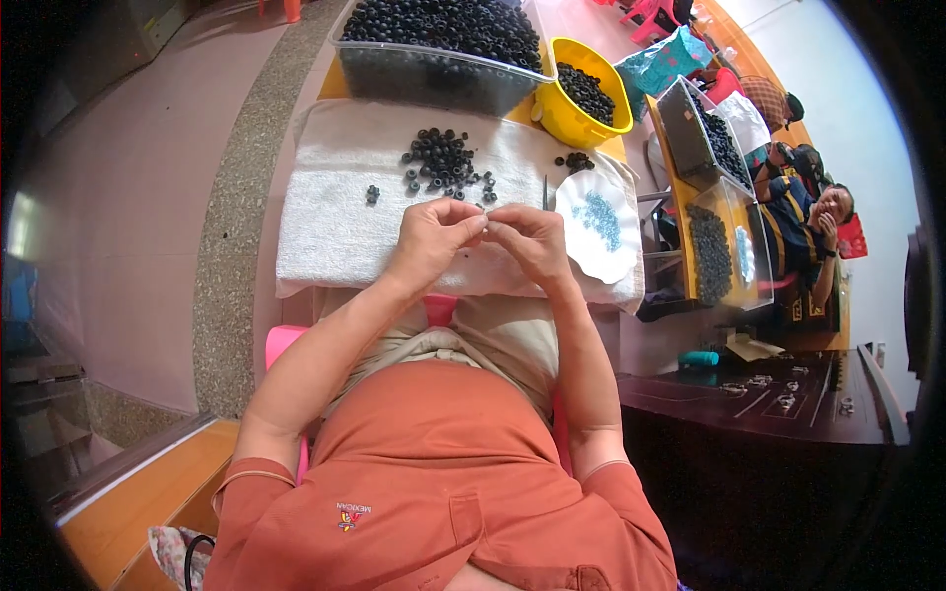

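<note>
Fingertips of my left hand (pixel 432 238) and my right hand (pixel 533 240) meet above a white towel (pixel 335 217), both pinched closed. What they hold between them is too small and covered to make out. Just beyond my fingers lies a loose pile of small black round pieces with holes (pixel 440 158). A few more black pieces (pixel 372 195) sit apart at the left, and another little group (pixel 574 162) at the right. Beside my right hand, a white wavy-edged plate (pixel 592 269) carries tiny light-blue bits (pixel 599 219). A thin dark tool (pixel 546 192) lies by the plate.
A clear bin (pixel 443 79) full of black pieces stands at the far edge, with a yellow basin (pixel 581 133) to its right. Further right, a seated person (pixel 798 217) is near more clear bins (pixel 705 148). A dark table (pixel 749 414) stands at my right.
</note>
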A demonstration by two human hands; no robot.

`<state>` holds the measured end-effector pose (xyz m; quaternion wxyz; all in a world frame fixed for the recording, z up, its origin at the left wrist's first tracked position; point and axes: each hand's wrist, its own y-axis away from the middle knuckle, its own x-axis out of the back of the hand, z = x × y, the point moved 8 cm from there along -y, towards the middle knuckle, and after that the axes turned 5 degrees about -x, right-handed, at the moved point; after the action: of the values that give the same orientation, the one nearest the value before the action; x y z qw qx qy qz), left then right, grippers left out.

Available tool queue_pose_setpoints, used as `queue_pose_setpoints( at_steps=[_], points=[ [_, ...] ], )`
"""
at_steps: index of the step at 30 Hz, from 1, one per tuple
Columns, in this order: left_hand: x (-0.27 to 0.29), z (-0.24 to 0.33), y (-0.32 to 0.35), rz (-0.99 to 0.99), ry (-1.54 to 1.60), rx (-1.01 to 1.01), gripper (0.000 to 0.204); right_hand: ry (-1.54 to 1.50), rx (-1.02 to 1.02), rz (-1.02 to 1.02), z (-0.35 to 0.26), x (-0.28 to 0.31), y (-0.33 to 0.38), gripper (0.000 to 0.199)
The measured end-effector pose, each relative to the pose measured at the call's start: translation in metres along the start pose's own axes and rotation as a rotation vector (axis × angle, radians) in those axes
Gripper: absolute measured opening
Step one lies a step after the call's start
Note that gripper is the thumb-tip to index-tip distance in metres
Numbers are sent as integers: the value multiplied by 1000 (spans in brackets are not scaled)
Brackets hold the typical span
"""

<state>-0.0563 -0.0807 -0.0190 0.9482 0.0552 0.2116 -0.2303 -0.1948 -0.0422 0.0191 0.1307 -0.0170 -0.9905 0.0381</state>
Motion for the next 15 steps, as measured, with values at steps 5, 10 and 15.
queue_pose_setpoints(
  at_steps=[5, 10, 15],
  points=[
    [-5, 9, -1, -38, -115, -75, 13, -261, -116, 57, 11, 2, 2, 12],
    [-6, 13, 1, -54, -111, -118, 14, -417, -128, 73, 13, 1, 3, 10],
    [-5, 10, 0, -54, -119, -28, 14, -162, 59, 94, -1, 3, 4, 6]
  ],
)
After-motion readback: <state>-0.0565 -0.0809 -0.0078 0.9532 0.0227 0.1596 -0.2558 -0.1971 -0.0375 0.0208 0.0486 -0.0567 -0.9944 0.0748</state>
